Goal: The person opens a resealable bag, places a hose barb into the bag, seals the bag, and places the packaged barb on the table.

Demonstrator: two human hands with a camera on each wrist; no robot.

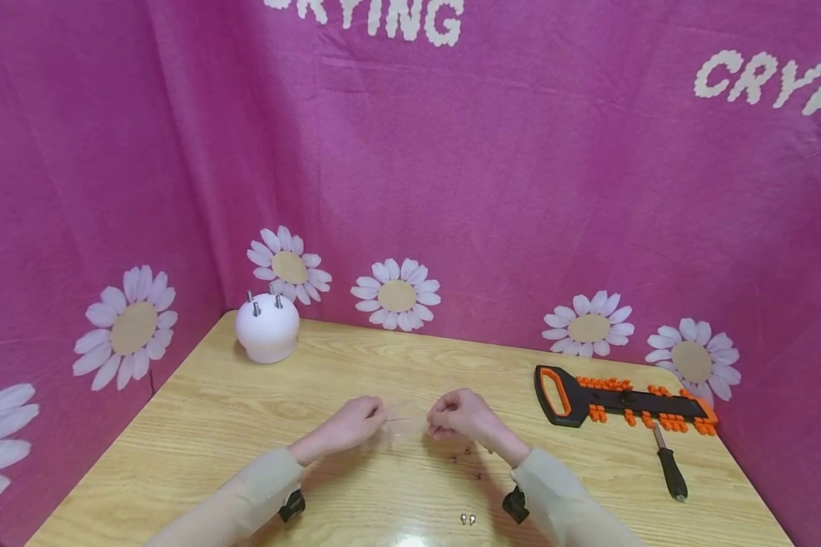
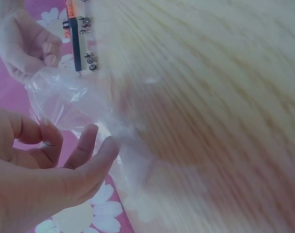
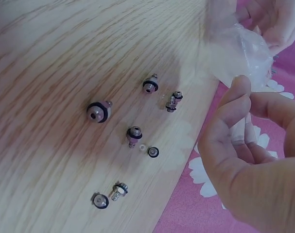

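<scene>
Between my two hands a thin clear plastic bag [image 1: 401, 427] is stretched out over the table. My left hand [image 1: 359, 422] pinches its left side with curled fingers. Opposite, my right hand [image 1: 464, 415] has thumb and fingertip together at the bag's other edge. Both wrist views show the crinkled film, the plastic bag [image 2: 64, 99] reaching from one hand to the other. Several small metal fittings with black rings, such as one fitting [image 3: 98, 111], lie scattered below the right hand. A pair of fittings [image 1: 468, 519] sits closer to the front edge.
A white rounded object [image 1: 268, 334] with upright metal pegs stands at the back left. On the right lie a black and orange rack [image 1: 629, 400] and a screwdriver [image 1: 670, 471] with a black handle. Pink cloth [image 1: 479, 190] with daisies hangs behind the wooden table [image 1: 383, 357].
</scene>
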